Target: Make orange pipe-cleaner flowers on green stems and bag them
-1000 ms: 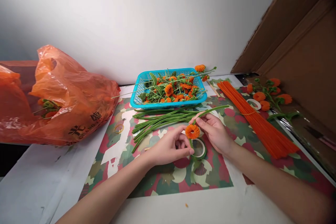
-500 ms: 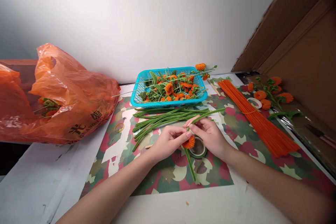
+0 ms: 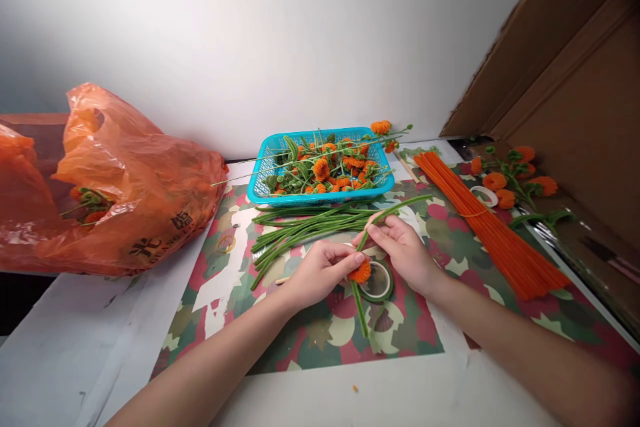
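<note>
Between the fingers of my left hand is an orange pipe-cleaner flower, held just above the mat. My right hand pinches a green pipe cleaner, whose free end points up and to the right. Another green length hangs down below the flower toward me. Where the green pieces meet the flower is hidden by my fingers. Under the flower lies a roll of tape. Behind my hands a bundle of green pipe cleaners is spread on the mat.
A blue basket of orange flowers stands at the back. Orange pipe cleaners lie tied at the right, near finished flowers and a white ring. An orange plastic bag fills the left. The mat is camouflage-patterned.
My right hand has moved slightly up and right, drawing the green pipe cleaner away from the flower. The hanging green end has risen a little. My left hand stays nearly in place.
</note>
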### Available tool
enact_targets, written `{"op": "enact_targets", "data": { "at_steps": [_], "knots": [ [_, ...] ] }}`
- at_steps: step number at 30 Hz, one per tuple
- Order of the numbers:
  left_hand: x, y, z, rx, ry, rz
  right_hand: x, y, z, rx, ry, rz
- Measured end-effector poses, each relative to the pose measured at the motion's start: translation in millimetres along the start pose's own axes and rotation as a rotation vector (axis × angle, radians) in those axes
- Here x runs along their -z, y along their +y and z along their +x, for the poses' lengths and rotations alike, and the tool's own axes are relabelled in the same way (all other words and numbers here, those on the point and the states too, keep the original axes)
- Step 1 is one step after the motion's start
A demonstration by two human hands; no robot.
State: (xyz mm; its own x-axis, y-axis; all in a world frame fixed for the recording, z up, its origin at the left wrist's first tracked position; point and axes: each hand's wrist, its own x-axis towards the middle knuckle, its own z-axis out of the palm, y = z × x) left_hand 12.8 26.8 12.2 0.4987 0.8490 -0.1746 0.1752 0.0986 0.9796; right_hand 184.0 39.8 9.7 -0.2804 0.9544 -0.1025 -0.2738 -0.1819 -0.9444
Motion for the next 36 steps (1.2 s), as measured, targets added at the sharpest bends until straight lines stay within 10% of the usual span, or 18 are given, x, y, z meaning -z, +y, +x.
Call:
{"op": "enact_targets", "data": {
  "at_steps": [9, 36],
  "knots": [
    [-7.1, 1.2, 1.4, 0.025, 0.080, -0.219, -1.5, -6.1, -0.5, 0.196, 0.152, 0.037],
    [-5.0, -3.7, -1.0, -0.071, 0.042, 0.009, -6.0, -8.2, 0.4, -0.028, 0.104, -0.008]
  ]
}}
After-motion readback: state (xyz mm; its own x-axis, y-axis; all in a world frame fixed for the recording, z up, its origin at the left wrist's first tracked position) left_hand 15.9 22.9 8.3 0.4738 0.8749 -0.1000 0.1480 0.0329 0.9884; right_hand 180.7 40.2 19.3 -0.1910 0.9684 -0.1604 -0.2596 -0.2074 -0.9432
